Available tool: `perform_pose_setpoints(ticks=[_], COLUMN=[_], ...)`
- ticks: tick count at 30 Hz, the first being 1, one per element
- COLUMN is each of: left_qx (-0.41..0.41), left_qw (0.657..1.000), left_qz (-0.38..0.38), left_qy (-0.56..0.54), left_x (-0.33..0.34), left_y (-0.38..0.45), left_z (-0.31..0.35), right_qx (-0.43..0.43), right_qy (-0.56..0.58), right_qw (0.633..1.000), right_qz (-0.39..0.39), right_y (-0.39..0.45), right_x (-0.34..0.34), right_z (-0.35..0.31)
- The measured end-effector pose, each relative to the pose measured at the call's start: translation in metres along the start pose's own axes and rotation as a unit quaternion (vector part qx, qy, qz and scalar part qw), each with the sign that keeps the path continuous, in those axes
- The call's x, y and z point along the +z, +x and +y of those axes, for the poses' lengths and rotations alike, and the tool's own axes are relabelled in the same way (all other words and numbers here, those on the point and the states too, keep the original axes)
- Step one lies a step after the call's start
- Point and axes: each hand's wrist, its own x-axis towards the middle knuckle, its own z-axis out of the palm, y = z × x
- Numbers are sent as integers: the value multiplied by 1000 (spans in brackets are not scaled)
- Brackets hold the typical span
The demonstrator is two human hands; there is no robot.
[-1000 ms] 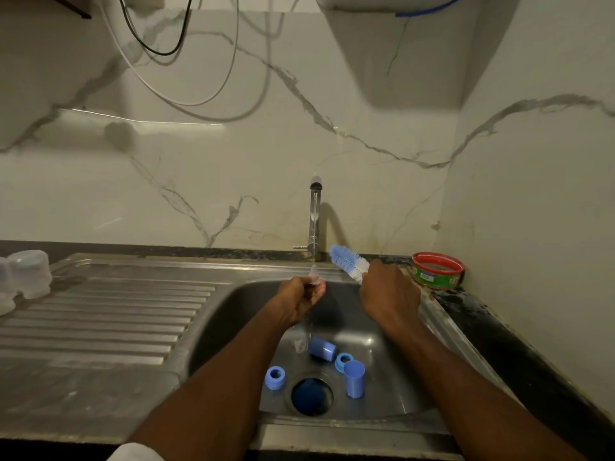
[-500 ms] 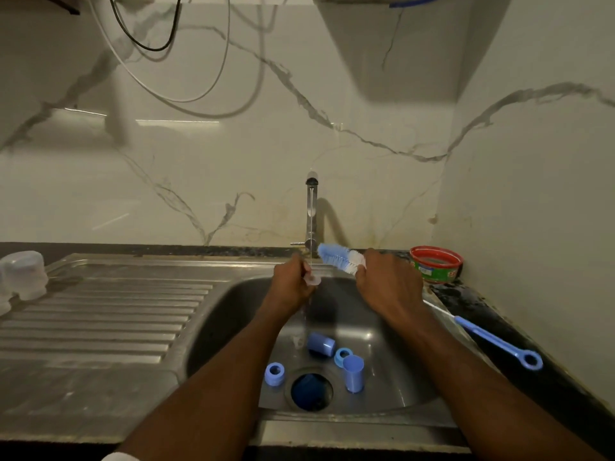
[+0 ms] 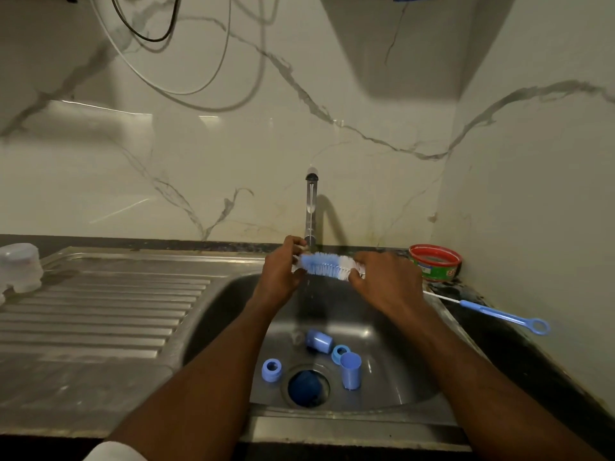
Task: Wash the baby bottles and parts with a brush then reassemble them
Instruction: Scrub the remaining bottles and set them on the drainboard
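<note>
In the middle of the frame, just under the tap (image 3: 311, 207), the two hands meet above the sink (image 3: 392, 377). The right hand (image 3: 386, 281) has its fingers curled round the bottle brush (image 3: 324, 265) at the right end of the bristles, where the handle should begin; the handle itself is hidden by the hand. The left hand (image 3: 283, 271) is closed on a small pale part at the left tip of the bristles. It is too small and too covered to name, maybe a teat.

The bristles are blue and white, and I judge them soft and springy, so they will bend and give little resistance. The small part is probably light, wet and slippery, so a pinch with several fingers near its rim seems safer than a loose hold. If it slips, it falls into the basin.

In the lower centre of the frame, on the sink floor, lie the other parts: a blue collar ring (image 3: 271, 369) left of the drain (image 3: 307, 387), a blue cap lying on its side (image 3: 318, 341), a second ring (image 3: 339, 351) and an upright blue cap (image 3: 350, 371). These look like hard, light plastic, easy to take by the outer wall.

At the left edge, clear bottles (image 3: 20, 267) stand on the drainboard. At the right, a thin blue brush (image 3: 499, 316) lies on the counter, near a red-rimmed tub (image 3: 434, 262).
</note>
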Motion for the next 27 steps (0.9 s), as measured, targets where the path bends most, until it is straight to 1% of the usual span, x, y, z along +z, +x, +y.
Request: perform_pose_setpoints(ticks=[3, 7, 10, 13, 17, 19, 20, 21, 22, 23, 24, 25, 26, 27], left_qx=[11, 41, 75, 85, 110, 119, 119, 118, 124, 137, 153, 166, 175, 175], left_qw=[1000, 997, 994, 991, 988, 990, 992, 993, 992, 990, 988, 985, 983, 983], left_qz=[4, -6, -46, -95, -97, -67, -46, -27, -15, -10, -8, -14, -20, -25], left_qy=[19, 62, 57, 38, 47, 36, 26, 19, 17, 21, 27, 36, 46, 57], left_x=[0, 0, -2, -5, -5, -6, -7, -7, -9, -9, -8, -8, -6, -4], left_y=[0, 1, 0, -3, -5, -5, -5, -5, -4, -3, -2, -3, -3, -3], left_z=[-5, -12, -18, -18, -16, -17, -16, -14, -12, -10, -7, -6, -5, -4], right_qx=[-15, -58, -96, -116, -137, -110, -77, -22, 60, 165, 262, 307, 305, 270], right_qy=[7, 10, 6, 12, 3, 19, 32, 68, 158, 294, 406, 449, 437, 384], right_qw=[1000, 998, 995, 993, 990, 994, 996, 995, 977, 918, 831, 781, 787, 833], right_qz=[-16, -7, -16, -24, -31, -18, -24, -64, -131, -211, -277, -308, -311, -294], right_y=[3, 6, 7, 7, 4, 0, 0, 1, 6, 10, 13, 13, 14, 15], right_x=[0, -1, -1, -3, -9, -6, -6, -5, -5, -8, -11, -16, -14, -12], right_z=[7, 19, 29, 34, 22, 14, 11, 10, 12, 13, 14, 14, 16, 18])
